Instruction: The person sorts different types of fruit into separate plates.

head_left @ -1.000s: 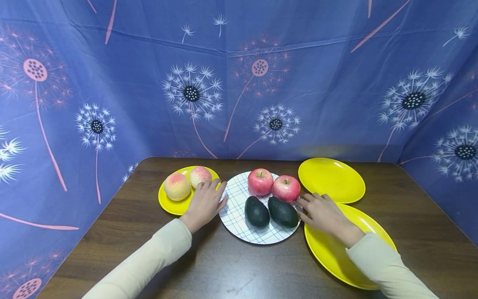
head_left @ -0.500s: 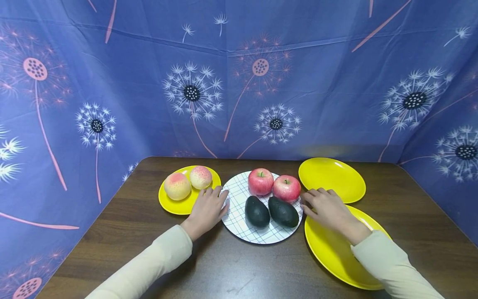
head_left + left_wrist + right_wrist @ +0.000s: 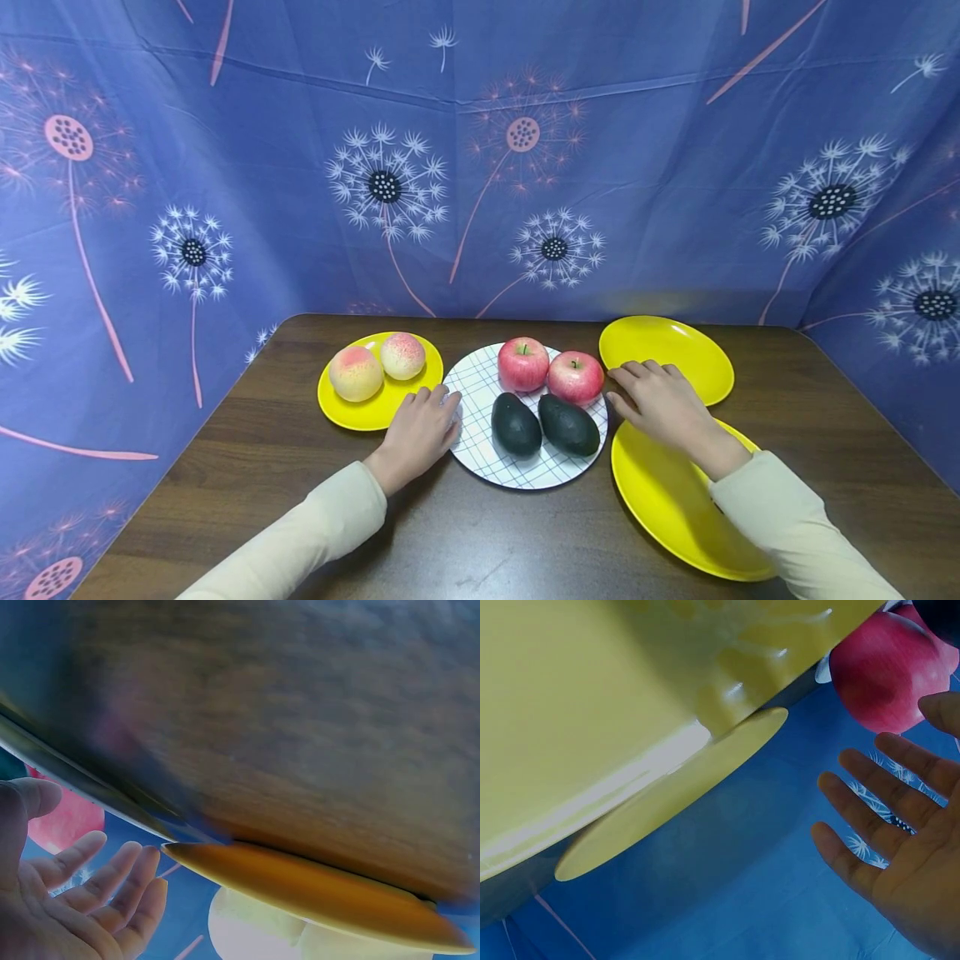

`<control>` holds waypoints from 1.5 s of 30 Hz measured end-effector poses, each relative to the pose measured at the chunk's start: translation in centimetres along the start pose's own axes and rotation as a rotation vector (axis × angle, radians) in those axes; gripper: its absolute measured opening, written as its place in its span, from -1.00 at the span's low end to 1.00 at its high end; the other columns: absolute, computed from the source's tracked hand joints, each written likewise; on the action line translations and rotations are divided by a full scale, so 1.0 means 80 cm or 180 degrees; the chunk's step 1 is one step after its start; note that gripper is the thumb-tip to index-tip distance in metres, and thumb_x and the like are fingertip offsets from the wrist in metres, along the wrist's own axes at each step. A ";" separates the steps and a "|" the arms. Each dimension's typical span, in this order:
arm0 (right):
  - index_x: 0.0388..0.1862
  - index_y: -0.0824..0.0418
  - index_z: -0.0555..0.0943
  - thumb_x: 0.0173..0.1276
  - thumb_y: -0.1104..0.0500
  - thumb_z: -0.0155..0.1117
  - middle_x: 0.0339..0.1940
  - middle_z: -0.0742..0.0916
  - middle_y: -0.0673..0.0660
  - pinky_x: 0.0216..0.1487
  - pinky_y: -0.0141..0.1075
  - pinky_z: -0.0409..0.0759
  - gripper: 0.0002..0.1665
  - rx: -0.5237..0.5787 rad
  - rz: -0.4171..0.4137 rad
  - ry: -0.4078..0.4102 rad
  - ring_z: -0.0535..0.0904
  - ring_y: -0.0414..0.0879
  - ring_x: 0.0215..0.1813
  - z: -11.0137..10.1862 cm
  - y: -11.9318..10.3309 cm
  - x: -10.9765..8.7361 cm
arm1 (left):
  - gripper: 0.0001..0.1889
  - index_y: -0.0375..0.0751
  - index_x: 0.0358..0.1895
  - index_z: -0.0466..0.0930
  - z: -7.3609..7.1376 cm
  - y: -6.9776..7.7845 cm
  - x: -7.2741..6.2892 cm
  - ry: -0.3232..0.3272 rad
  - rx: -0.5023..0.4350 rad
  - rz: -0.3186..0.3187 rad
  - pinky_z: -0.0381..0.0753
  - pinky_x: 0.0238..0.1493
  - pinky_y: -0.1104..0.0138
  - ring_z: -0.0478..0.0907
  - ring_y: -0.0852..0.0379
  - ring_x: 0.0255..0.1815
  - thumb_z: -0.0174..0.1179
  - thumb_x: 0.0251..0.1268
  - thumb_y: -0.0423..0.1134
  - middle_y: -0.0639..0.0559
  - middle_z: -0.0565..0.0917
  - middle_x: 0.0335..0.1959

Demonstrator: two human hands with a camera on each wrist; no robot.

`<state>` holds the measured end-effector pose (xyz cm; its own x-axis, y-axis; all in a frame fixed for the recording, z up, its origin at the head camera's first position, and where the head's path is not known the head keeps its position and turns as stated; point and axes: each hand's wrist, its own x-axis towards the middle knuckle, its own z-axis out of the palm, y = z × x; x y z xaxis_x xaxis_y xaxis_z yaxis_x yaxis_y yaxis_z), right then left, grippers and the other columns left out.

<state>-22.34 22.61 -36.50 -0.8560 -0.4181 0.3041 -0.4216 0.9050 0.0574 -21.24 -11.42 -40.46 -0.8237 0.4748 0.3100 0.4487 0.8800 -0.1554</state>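
The round white plate with blue grid lines (image 3: 472, 379) lay near the far edge of the brown wooden table (image 3: 487, 546), about midway between its side edges; it bore two round red apples (image 3: 522, 365) towards its far rim and two oval dark-green avocados (image 3: 516, 427) towards its near rim. The bare left hand (image 3: 417, 433), fingers loosely extended, was at its left rim; the bare right hand (image 3: 663, 408), fingers extended, was by its right rim, above the large glossy yellow plate (image 3: 675, 517); the hands were apart and gripped nothing (contact with the white rim could not be confirmed). Near the table's far left corner, a smaller yellow plate (image 3: 367, 415) bore two pink-and-cream peaches (image 3: 356, 374). In this inspector's judgement, handling the white plate well called for light, even pressure at both rims; tilting it could roll the apples.
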 end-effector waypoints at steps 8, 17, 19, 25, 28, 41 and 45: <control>0.03 0.27 0.54 0.20 0.00 0.21 -0.04 0.64 0.25 -0.02 0.11 0.43 -0.50 0.0009 -0.0007 0.0042 0.50 0.18 -0.05 -0.006 0.000 0.008 | -0.56 -0.12 0.02 0.43 0.000 0.006 -0.001 -0.0037 0.0011 0.0018 0.56 -0.25 0.26 0.55 0.03 -0.25 0.22 0.08 -0.02 -0.06 0.59 -0.12; 0.11 0.26 0.49 0.23 -0.03 0.18 0.04 0.60 0.26 0.04 0.13 0.41 -0.45 0.0052 0.0026 0.0003 0.48 0.20 0.01 -0.010 -0.004 0.019 | -0.57 -0.13 0.00 0.43 0.002 0.007 0.000 -0.0075 -0.0020 0.0035 0.57 -0.31 0.32 0.54 0.06 -0.29 0.22 0.09 -0.04 -0.05 0.58 -0.15; 0.14 0.26 0.46 0.23 -0.04 0.18 0.06 0.58 0.27 0.06 0.14 0.40 -0.42 0.0102 0.0032 -0.0006 0.47 0.21 0.03 -0.010 -0.005 0.022 | -0.58 -0.13 -0.01 0.43 0.002 0.007 0.001 -0.0082 -0.0013 0.0048 0.57 -0.33 0.33 0.53 0.07 -0.30 0.22 0.09 -0.04 -0.05 0.58 -0.17; 0.19 0.24 0.42 0.21 -0.09 0.20 0.10 0.56 0.27 0.10 0.16 0.37 -0.36 0.0283 0.0042 -0.0104 0.46 0.22 0.09 -0.009 -0.006 0.033 | -0.60 -0.14 -0.05 0.45 0.005 0.007 0.001 -0.0109 -0.0003 0.0063 0.58 -0.34 0.35 0.54 0.08 -0.33 0.23 0.08 -0.03 -0.04 0.59 -0.21; 0.19 0.23 0.42 0.22 -0.10 0.19 0.10 0.57 0.26 0.11 0.16 0.36 -0.35 0.0369 0.0034 -0.0168 0.47 0.21 0.09 -0.007 -0.007 0.038 | -0.62 -0.13 -0.07 0.46 0.006 0.007 0.002 -0.0143 0.0005 0.0065 0.57 -0.35 0.36 0.53 0.09 -0.34 0.22 0.09 -0.03 -0.04 0.59 -0.22; 0.20 0.18 0.41 0.21 -0.16 0.17 0.13 0.53 0.21 0.13 0.11 0.36 -0.34 0.0589 -0.0004 -0.0343 0.47 0.17 0.07 0.000 -0.014 0.054 | -0.72 -0.14 -0.19 0.51 0.007 0.008 0.001 -0.0154 0.0056 0.0113 0.52 -0.42 0.38 0.49 0.11 -0.43 0.21 0.11 -0.06 -0.03 0.58 -0.31; 0.21 0.16 0.41 0.19 -0.16 0.19 0.15 0.52 0.21 0.12 0.11 0.37 -0.33 0.0608 -0.0046 -0.0375 0.47 0.15 0.09 0.002 -0.017 0.056 | -0.73 -0.15 -0.20 0.52 0.007 0.008 0.001 -0.0160 0.0081 0.0122 0.52 -0.42 0.38 0.48 0.11 -0.42 0.19 0.13 -0.06 -0.04 0.58 -0.31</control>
<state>-25.68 19.49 -35.36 -0.8738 -0.4473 0.1907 -0.4734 0.8721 -0.1235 -21.23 -10.82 -41.08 -0.8227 0.5076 0.2560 0.4719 0.8609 -0.1902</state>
